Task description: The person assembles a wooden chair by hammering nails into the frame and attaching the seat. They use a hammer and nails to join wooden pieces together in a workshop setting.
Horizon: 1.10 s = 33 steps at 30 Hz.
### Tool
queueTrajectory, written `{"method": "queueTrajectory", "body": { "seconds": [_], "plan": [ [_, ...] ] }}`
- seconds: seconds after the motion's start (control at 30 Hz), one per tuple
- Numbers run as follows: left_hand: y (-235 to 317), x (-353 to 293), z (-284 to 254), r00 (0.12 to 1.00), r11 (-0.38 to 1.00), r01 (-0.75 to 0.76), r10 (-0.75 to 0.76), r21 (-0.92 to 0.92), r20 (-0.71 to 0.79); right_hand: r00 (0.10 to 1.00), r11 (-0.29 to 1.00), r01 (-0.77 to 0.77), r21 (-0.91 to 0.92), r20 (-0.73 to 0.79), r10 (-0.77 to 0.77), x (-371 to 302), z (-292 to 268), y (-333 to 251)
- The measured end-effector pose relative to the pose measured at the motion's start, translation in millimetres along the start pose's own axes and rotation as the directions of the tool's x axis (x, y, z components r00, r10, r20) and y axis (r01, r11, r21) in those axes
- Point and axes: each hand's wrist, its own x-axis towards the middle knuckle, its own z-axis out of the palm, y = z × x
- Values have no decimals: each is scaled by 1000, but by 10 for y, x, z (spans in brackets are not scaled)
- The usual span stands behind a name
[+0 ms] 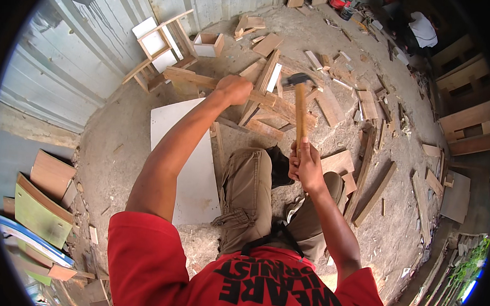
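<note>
My right hand (308, 165) is closed round the lower handle of a hammer (301, 111). The hammer stands nearly upright in view, its dark metal head at the far end, over the boards. Farther ahead, my left hand (235, 90) is closed at a long wooden plank (191, 77); its fingertips are hidden behind the fist. This plank runs from left to right across other pieces of wood nailed or stacked together. A slanting board (260, 87) crosses it just right of my left hand, with a narrow white strip (274, 77) beside it.
A white panel (184, 167) lies on the floor left of my legs. Small wooden frames (156, 42) and an open box (209, 44) stand by the metal wall. Offcuts (329, 106) litter the right side. At the far right a person (423, 32) crouches. Panels (44, 207) lean at left.
</note>
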Motion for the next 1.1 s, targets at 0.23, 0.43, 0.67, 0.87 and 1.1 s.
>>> {"method": "queueTrajectory", "body": {
  "seconds": [0.23,0.43,0.67,0.87,1.1],
  "plan": [
    [-40,-7,52,1000,1000,-16,16,14,-13,816,636,481,-604,43,-576,-44,149,-188],
    [-28,23,66,998,997,-63,64,34,-25,878,545,351,-761,66,-474,-9,7,-186],
    [-54,29,50,997,997,-74,74,3,-21,883,546,329,-770,46,-467,-85,35,-266],
    [-66,23,62,1000,999,-16,16,29,4,911,591,315,-742,62,-407,-61,46,-477],
    [-36,43,63,999,999,-37,37,6,-28,884,473,365,-802,139,-447,75,-130,-186]
  ]
}}
